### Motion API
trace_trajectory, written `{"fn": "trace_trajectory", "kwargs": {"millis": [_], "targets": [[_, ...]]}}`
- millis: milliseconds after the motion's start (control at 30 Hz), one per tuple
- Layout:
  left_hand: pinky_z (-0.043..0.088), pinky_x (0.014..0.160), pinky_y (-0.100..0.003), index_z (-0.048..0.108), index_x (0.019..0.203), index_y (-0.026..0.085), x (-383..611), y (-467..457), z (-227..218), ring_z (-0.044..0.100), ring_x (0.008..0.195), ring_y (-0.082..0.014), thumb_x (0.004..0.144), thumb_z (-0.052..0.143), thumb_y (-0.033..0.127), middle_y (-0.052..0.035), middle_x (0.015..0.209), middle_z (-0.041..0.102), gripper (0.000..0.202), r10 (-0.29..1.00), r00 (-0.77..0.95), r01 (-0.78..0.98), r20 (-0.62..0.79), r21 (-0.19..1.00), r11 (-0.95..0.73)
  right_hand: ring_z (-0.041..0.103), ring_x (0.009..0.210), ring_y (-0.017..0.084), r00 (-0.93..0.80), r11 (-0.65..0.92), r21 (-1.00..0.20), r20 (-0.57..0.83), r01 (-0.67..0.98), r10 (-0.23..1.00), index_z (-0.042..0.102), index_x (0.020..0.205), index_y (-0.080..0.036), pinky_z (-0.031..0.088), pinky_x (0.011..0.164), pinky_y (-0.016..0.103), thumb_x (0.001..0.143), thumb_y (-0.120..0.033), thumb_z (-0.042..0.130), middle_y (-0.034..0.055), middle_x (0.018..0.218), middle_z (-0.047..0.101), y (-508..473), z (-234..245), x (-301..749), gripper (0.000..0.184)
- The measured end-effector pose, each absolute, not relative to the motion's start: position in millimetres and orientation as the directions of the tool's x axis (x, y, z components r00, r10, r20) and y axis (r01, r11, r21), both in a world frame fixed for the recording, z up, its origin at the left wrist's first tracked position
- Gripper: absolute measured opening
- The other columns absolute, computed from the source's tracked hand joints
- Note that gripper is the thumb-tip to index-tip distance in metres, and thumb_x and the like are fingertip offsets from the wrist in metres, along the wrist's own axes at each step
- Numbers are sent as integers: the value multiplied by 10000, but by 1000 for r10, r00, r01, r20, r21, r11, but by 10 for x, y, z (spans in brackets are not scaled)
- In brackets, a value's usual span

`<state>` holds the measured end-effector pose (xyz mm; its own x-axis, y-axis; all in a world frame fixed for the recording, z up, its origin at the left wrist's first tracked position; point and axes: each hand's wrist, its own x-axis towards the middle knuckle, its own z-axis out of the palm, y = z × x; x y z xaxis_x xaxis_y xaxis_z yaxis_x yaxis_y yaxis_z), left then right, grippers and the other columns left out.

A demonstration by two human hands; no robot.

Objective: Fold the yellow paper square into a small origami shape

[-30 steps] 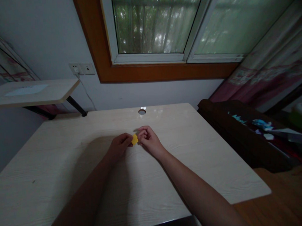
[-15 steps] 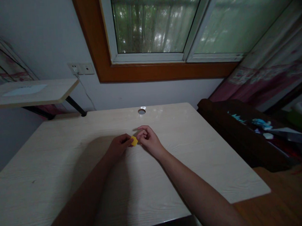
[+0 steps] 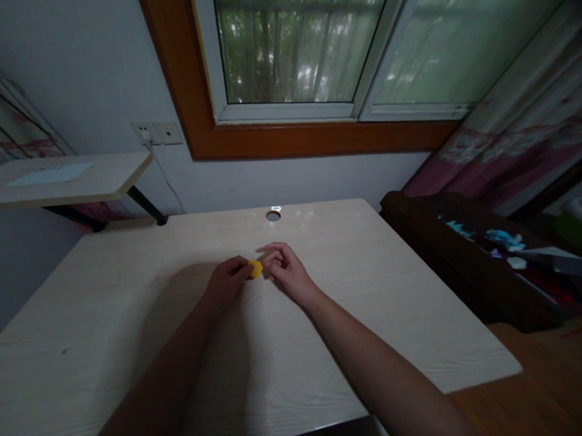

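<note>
Between the thumb and fingers of my left hand (image 3: 230,277) is a small, flat yellow piece (image 3: 256,268), perhaps folded paper, pinched by its left side. Its right edge points at my right hand (image 3: 286,269), whose fingertips sit very close to it; whether they touch it I cannot tell. The index finger of that hand reaches out to the left while the others curl loosely, and nothing shows in its grasp. Both hands are low over the middle of the pale wooden table (image 3: 401,303).
Behind the hands, the tabletop has a round cable hole (image 3: 273,216). A raised shelf (image 3: 125,167) on black legs (image 3: 146,205) stands at the back left, bearing a pale sheet (image 3: 50,175). A dark object (image 3: 324,435) shows at the near edge. Right of the table is dark furniture (image 3: 412,238) with assorted items.
The yellow piece has shifted slightly left and turned a little with my left hand, away from the right fingertips. My right hand has hardly moved.
</note>
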<state>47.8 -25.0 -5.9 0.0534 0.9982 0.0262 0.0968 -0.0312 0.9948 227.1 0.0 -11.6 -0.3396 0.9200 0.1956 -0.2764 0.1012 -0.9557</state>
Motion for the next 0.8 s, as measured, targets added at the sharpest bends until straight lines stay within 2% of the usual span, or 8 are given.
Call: {"fn": "trace_trajectory", "kwargs": {"millis": [167, 333, 533, 600, 800], "targets": [[495, 702, -264, 666, 775, 163, 466, -229, -105, 613, 700, -151, 782, 641, 392, -20, 733, 660, 231, 997, 67, 129, 48, 990, -57, 519, 584, 86, -366, 139, -967, 212, -215, 906, 534, 1131, -240, 433, 538, 222, 782, -295, 714, -22, 824, 586, 9, -172, 2269, 396], [505, 708, -272, 664, 824, 167, 468, -246, -72, 631, 725, -163, 825, 594, 423, -32, 781, 670, 266, 995, 79, 179, 61, 981, -74, 513, 573, 89, -347, 101, -961, 189, -256, 918, 541, 1105, -240, 424, 521, 220, 773, -297, 708, -28, 797, 571, 26, -174, 2271, 376], [505, 707, -274, 608, 1103, 191, 493, -275, -24, 619, 705, -133, 854, 587, 395, -29, 877, 663, 322, 986, 35, 11, 161, 987, -161, 494, 545, 84, -328, 45, -944, 158, -328, 931, 537, 1046, -237, 417, 515, 218, 735, -271, 716, -43, 762, 550, 47, -130, 2290, 360], [505, 717, -280, 596, 1146, 201, 496, -281, -35, 619, 731, -137, 840, 616, 375, -41, 918, 663, 352, 981, 42, -17, 190, 982, -189, 497, 546, 86, -340, 42, -943, 160, -330, 927, 532, 1048, -239, 413, 515, 218, 738, -265, 710, -42, 759, 558, 49, -126, 2297, 358], [495, 722, -273, 664, 1049, 199, 474, -290, -29, 611, 806, -153, 833, 636, 313, -67, 995, 627, 246, 959, 127, 47, 252, 964, -260, 499, 533, 83, -347, 37, -939, 163, -342, 924, 528, 1036, -230, 397, 509, 214, 731, -243, 708, -47, 734, 568, 44, -105, 2295, 355]]}}
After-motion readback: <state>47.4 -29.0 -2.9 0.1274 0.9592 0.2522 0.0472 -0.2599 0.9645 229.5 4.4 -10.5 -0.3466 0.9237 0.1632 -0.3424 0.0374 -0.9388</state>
